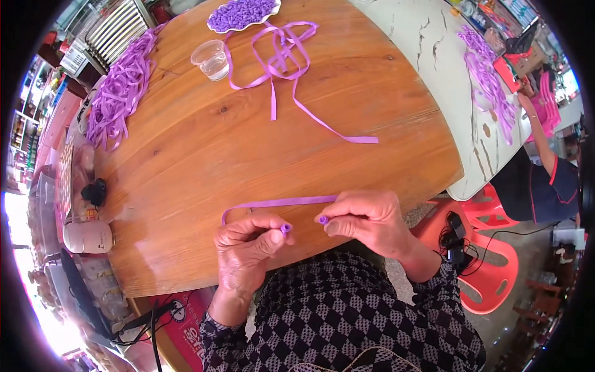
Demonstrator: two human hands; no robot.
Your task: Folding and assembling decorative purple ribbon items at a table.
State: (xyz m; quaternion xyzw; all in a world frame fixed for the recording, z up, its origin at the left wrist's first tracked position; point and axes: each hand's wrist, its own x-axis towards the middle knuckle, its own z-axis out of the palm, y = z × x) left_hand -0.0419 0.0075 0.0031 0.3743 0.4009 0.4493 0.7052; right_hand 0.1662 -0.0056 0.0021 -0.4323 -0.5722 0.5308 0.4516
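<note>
My left hand [245, 245] is closed, thumb and forefinger pinching a small purple tube-like piece [286, 229] with a round opening. Just to the right, my right hand [372, 224] pinches a similar small purple piece [323, 219]. The two pieces are held a short way apart over the near edge of the wooden table. A flat purple ribbon [279, 202] runs behind both hands, from beside the left fingers to the right fingers. How it joins the two pieces is hidden by my fingers.
Farther back lie looped purple ribbons [273, 105], a clear plastic cup [214, 64] and a white dish [277, 7] of small purple pieces. Ribbons are heaped at the left edge [124, 90]. Right are a marble-patterned table [446, 80], another person's arm [543, 139] and a red stool [502, 266].
</note>
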